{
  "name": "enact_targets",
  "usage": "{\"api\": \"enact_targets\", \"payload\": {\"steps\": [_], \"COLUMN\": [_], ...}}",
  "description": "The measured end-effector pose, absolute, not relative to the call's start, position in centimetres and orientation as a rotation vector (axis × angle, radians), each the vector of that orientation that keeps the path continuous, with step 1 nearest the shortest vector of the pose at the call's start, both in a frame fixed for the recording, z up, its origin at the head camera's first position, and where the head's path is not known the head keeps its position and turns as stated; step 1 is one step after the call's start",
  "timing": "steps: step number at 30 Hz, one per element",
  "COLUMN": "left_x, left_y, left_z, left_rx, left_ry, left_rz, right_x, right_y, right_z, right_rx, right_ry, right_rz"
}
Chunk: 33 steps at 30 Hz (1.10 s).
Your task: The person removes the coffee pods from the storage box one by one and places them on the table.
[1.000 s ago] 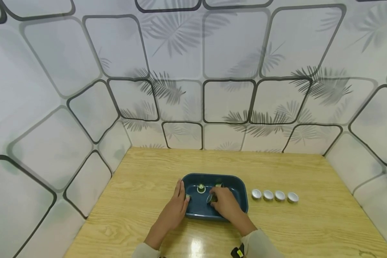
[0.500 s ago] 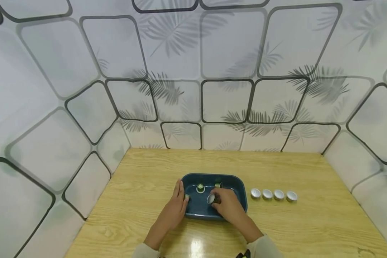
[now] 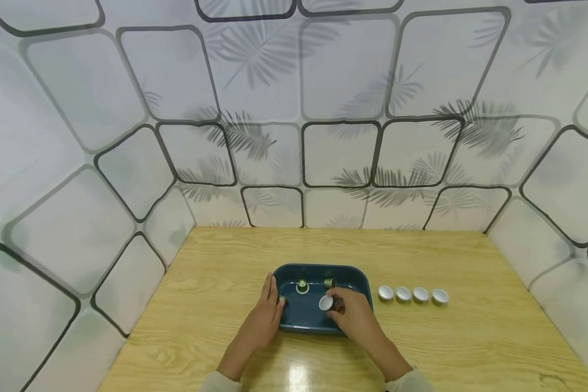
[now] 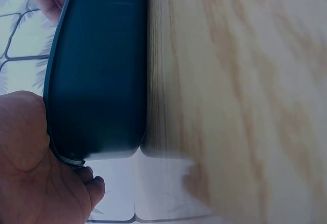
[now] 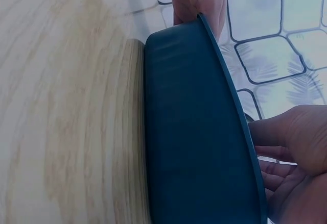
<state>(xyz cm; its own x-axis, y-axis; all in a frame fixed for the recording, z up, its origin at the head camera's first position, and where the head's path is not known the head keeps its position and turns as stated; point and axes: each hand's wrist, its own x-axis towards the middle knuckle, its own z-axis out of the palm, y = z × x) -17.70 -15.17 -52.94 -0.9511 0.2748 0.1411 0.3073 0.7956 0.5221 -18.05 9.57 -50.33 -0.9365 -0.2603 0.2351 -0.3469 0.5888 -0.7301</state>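
In the head view, a dark blue tray (image 3: 318, 326) sits on the wooden table. My left hand (image 3: 262, 318) grips its left wall, fingers along the rim and thumb toward the inside; the left wrist view shows the palm (image 4: 30, 168) against the tray's edge. Over the tray's right half, my right hand (image 3: 355, 313) pinches a coffee capsule (image 3: 325, 302) by its sides, its pale lid facing left. A green capsule (image 3: 302, 286) stands rim-down in the tray. Another capsule (image 3: 330, 282) lies on its side behind my right fingers. A small green piece (image 3: 281, 299) shows beside my left thumb, mostly hidden.
Right of the tray, several capsules stand in a row, pale lids up, from the nearest capsule (image 3: 385, 293) to the farthest capsule (image 3: 440, 296). Patterned wall covering (image 3: 343, 152) encloses the wooden table (image 3: 235, 250) at the back and both sides.
My right hand has turned the held capsule so its lid shows more fully, shifting it slightly right. My left hand keeps its place on the tray; the whole view has drifted slightly.
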Motion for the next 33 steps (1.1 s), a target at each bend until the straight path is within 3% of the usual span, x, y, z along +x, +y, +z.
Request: {"api": "enact_targets", "payload": {"steps": [33], "left_x": [-17.5], "left_y": [-15.2], "left_z": [-52.8], "left_rx": [-0.486], "left_ry": [-2.918], "left_rz": [-0.896], "right_x": [-14.8], "right_y": [11.6], "right_z": [-49.9], "right_rx": [0.314], "right_ry": [-2.505], "right_rz": [1.326]}}
